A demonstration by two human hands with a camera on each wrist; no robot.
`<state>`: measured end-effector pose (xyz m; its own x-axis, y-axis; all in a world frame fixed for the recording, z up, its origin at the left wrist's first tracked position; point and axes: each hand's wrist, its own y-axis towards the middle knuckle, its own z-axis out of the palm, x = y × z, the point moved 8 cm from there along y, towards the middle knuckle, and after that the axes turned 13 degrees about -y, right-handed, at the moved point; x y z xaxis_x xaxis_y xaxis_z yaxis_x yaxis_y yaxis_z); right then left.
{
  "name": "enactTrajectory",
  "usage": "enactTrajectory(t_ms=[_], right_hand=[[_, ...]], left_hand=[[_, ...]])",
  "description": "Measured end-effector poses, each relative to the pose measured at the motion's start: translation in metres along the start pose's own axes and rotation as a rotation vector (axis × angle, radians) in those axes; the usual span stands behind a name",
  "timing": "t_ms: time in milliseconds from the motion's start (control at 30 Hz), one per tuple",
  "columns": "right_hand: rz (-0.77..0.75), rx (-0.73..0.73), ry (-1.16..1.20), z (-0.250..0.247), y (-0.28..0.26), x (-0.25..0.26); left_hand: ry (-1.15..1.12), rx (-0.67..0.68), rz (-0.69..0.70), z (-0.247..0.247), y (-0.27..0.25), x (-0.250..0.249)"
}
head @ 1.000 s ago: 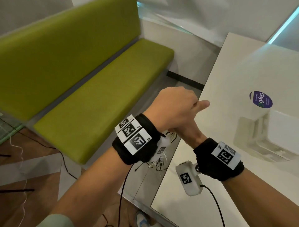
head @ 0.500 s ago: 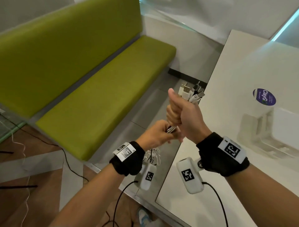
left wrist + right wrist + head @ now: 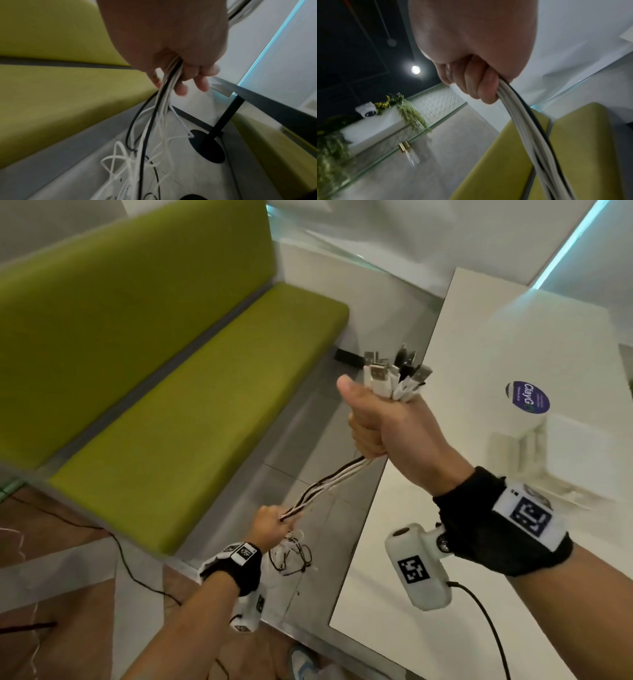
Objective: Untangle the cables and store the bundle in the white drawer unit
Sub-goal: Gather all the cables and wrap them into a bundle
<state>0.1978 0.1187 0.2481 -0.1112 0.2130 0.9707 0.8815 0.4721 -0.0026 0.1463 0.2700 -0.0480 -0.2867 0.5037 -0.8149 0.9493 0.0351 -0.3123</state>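
Right hand [image 3: 387, 422] fisted around the cables [image 3: 329, 484] just below their plugs [image 3: 394, 374], which fan out above the thumb. Below that fist, strands running taut, down and leftward, into the left hand [image 3: 270, 525], curled round them lower along the bundle. Beneath the left grip, loose white and black loops [image 3: 137, 155] hanging tangled over the floor. Beside the right wrist, white table [image 3: 513, 371]; past the left, green bench [image 3: 191, 419].
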Motion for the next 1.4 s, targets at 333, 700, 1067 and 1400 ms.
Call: enactTrajectory(t_ms=[333, 700, 1067, 1400], right_hand=[[0.128, -0.184, -0.001, -0.024, -0.036, -0.071], [0.203, -0.302, 0.200, -0.065, -0.137, -0.173], [0.131, -0.494, 0.241, -0.136, -0.202, -0.202], [0.092, -0.454, 0.181, -0.149, -0.193, -0.200]], left_hand=[[0.357, 0.001, -0.031, -0.053, 0.015, 0.022], [0.524, 0.195, -0.071, 0.059, 0.013, 0.038], [0.495, 0.467, 0.023, 0.110, 0.031, -0.051], [0.177, 0.519, 0.474, 0.199, -0.067, -0.235]])
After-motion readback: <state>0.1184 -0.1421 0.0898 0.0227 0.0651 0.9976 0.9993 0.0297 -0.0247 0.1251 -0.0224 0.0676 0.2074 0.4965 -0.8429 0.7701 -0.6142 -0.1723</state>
